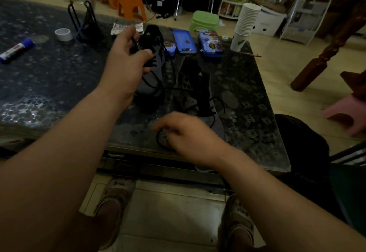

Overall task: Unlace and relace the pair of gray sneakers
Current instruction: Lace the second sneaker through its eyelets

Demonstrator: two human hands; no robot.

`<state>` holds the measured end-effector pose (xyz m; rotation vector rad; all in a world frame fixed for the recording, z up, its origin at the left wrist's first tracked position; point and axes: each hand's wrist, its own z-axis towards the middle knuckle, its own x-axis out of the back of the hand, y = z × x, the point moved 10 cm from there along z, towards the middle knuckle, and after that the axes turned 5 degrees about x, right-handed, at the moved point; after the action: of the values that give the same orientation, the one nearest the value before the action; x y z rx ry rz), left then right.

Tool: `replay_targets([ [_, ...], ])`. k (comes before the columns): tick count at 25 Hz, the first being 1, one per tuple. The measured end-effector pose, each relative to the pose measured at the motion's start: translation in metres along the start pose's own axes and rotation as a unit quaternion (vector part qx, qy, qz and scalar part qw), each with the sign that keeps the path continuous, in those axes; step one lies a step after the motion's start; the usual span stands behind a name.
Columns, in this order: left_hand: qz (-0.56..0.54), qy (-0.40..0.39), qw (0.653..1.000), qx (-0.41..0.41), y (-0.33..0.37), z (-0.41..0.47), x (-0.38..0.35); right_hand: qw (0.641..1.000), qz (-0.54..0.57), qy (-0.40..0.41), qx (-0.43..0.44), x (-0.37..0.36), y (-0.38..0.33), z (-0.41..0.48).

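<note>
I'm pinching the lace [172, 67] of the far sneaker [151, 79] with my left hand [126, 59], gripping a lace loop [158, 138] in my right hand [184, 134]

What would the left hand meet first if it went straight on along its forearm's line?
Probably the raised black tongue of the far gray sneaker, right ahead of the left hand, which grips its black lace. Depth is unclear; the blue tin lies beyond.
</note>
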<state>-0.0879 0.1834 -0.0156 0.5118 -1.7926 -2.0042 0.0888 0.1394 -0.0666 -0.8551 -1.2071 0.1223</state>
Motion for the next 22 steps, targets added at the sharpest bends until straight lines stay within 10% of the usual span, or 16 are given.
replay_targets([
  [4,-0.032,-0.038,0.998,-0.043,0.018,0.002,-0.013,0.945,0.004,0.298,-0.132,0.096,0.063,-0.013],
  [12,-0.048,-0.023,0.998,-0.025,0.013,0.01,-0.014,0.974,-0.072,0.066,-0.204,0.104,0.125,-0.01],
  [22,-0.075,0.008,0.997,-0.013,0.005,0.02,-0.008,0.858,0.233,0.38,-0.254,0.155,0.155,-0.038],
])
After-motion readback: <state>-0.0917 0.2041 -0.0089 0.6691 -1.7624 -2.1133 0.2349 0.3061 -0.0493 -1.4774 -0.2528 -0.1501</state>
